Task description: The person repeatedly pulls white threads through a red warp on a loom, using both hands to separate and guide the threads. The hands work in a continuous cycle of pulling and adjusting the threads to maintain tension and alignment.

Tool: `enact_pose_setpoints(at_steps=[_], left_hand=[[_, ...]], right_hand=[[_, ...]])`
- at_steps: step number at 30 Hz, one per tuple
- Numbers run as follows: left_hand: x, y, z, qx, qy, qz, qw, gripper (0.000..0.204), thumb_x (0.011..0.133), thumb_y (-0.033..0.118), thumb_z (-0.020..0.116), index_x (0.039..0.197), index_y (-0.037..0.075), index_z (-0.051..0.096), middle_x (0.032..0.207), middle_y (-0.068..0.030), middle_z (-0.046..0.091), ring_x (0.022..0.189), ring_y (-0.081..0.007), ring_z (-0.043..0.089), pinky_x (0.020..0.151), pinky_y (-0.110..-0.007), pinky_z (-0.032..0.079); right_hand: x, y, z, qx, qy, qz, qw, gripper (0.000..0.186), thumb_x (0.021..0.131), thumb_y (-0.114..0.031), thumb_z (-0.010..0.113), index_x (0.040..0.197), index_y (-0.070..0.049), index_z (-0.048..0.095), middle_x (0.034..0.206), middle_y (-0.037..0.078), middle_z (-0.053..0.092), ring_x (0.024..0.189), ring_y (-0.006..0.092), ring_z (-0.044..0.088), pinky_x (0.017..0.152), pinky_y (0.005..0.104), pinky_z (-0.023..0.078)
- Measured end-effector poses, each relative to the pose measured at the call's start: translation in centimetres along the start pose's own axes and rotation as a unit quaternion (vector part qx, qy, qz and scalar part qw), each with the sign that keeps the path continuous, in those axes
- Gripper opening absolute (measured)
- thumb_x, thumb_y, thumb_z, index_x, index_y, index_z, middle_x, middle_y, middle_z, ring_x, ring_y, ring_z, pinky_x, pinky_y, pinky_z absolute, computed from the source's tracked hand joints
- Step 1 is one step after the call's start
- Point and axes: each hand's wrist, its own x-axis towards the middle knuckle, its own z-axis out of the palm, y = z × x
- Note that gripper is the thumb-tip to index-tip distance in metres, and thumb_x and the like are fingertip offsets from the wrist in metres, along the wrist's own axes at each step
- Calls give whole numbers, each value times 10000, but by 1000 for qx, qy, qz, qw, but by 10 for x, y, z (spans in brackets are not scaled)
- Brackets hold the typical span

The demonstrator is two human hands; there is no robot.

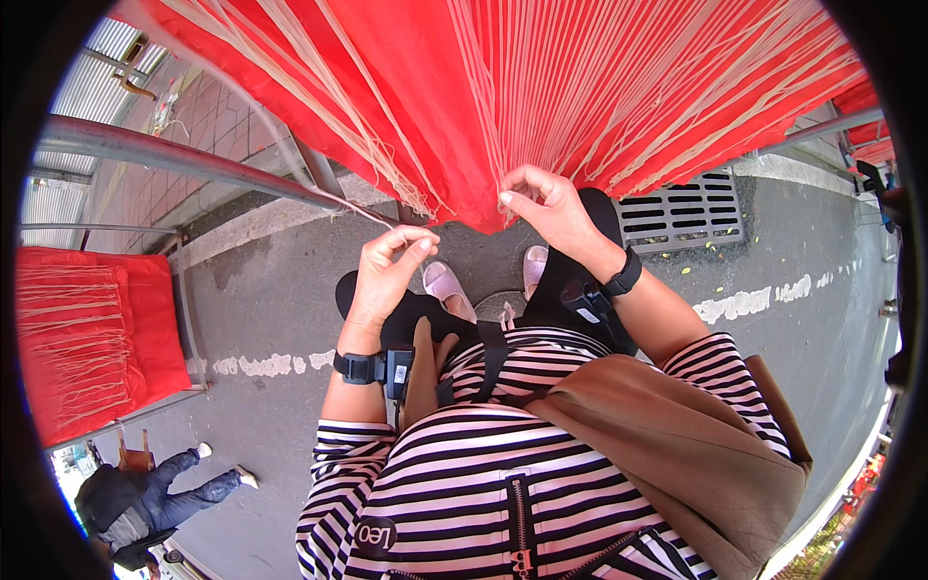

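1. Red cloth point(425, 77): hangs across the upper part of the view; lower edge dips to a pt. btwn the hands.
2. Pale strands point(541, 87): task material; lie over the red cloth, fanned out toward its upper R corner, drawn close tog. nr the lower pt.
3. R hand point(553, 208): at the cloth's lower edge, just R of the pt.; thumb & index closed in a pinch on pale strands.
4. L hand point(390, 269): just beside the lower edge, L of the pt.; fingers curled, thumb nr index; cannot tell if they grip.
5. Loose strand point(358, 207): runs from upper L down to the L hand, passing nr the end of a metal rail point(174, 155).
6. Drain grate point(681, 213): in the pavement, below the cloth's R lower edge.
7. Second red cloth point(155, 319): far L, w/ sim. strands; another person point(130, 507) below it, well apart from the hands.
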Motion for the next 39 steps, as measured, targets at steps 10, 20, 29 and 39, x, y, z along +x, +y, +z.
enact_pose_setpoints(at_steps=[10, 20, 29, 39], left_hand=[[-3, -9, 9, 237, 85, 61, 966, 343, 878, 123, 740, 1207, 41, 689, 1144, -135, 708, 1074, -247, 681, 951, -361, 524], [-13, 27, 24, 202, 81, 65, 974, 188, 880, 57, 736, 1055, -4, 705, 1001, -125, 720, 950, -218, 718, 854, -328, 544], [21, 25, 69, 20, 60, 90, 994, 102, 916, 29, 726, 1007, -3, 691, 947, -76, 723, 910, -134, 686, 842, -297, 546], [23, 6, 65, 30, 84, 100, 991, 120, 923, 1, 711, 1042, 2, 701, 935, -47, 716, 886, -110, 659, 832, -276, 535]], right_hand=[[-11, -8, 7, -34, -8, -19, 999, 80, 977, -85, 679, 1019, -20, 658, 897, -18, 677, 842, 45, 610, 771, 243, 518], [-17, -9, 16, -12, -9, -41, 999, 78, 971, -86, 692, 1021, -35, 661, 906, -42, 661, 832, 23, 581, 734, 216, 482], [-22, -14, 21, -18, -17, -44, 999, 91, 964, -38, 670, 1036, 12, 643, 929, 24, 685, 916, 86, 649, 837, 277, 544], [-24, -15, 25, -25, -16, -38, 999, 100, 957, -59, 683, 1013, 14, 644, 891, 29, 683, 894, 86, 652, 829, 282, 541]])
